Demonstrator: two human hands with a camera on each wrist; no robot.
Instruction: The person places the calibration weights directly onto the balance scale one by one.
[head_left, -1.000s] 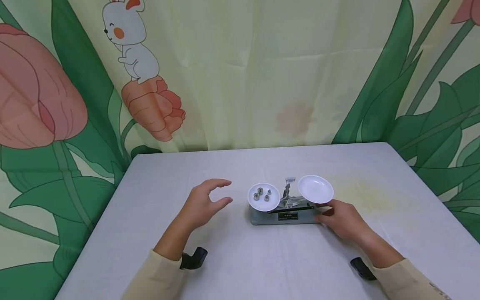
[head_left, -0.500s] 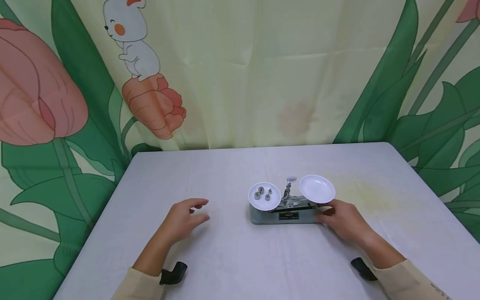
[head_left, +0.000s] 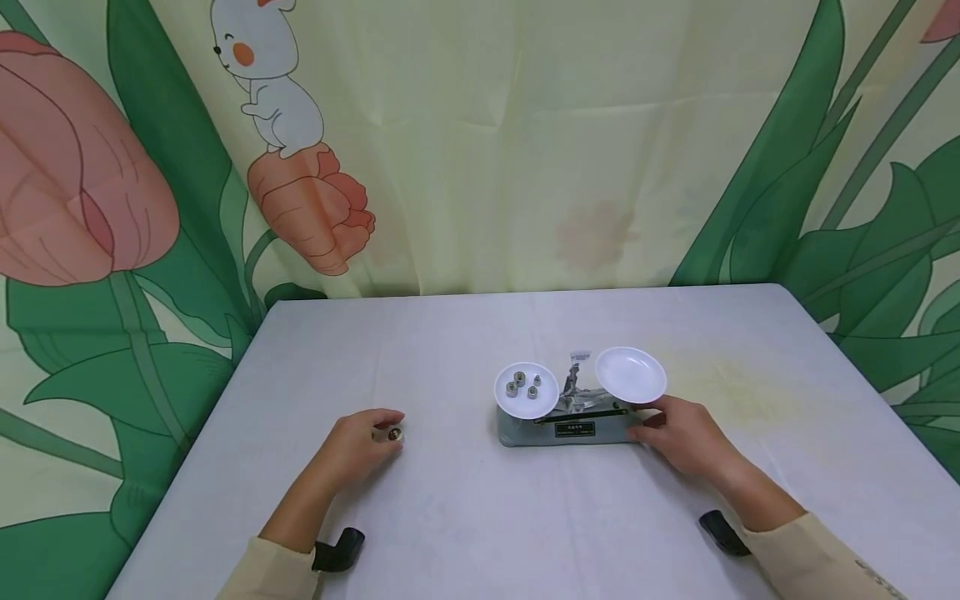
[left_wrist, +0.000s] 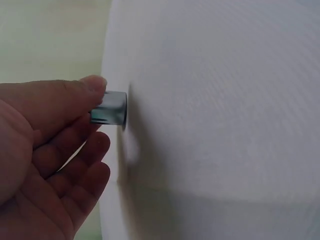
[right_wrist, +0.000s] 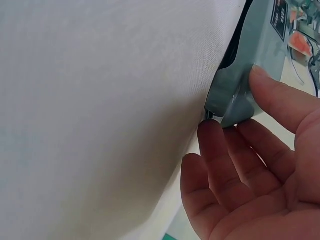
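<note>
My left hand (head_left: 358, 448) is low over the left part of the table, pinching a small metal weight (left_wrist: 111, 108) between thumb and fingers. In the left wrist view the cylinder's flat end stands close to the white cloth. To the right is a grey balance scale (head_left: 525, 432) with two white pans. Several metal weights (head_left: 520, 379) stand in its left pan (head_left: 513, 407); the right pan (head_left: 632, 375) holds nothing and sits higher. My right hand (head_left: 681, 433) grips the right end of the scale's base, thumb on the upper side and fingers at the end and lower edge.
A white cloth (head_left: 465, 517) covers the table. Behind the far edge hangs a printed curtain (head_left: 480, 167) with a rabbit and plants. A black wrist camera (head_left: 339, 550) sits by the left wrist, another by the right.
My left hand has moved left and down, away from the scale. Its fingers, apart and bare before, now pinch a weight. My right hand stays on the base, and the scale keeps its place.
</note>
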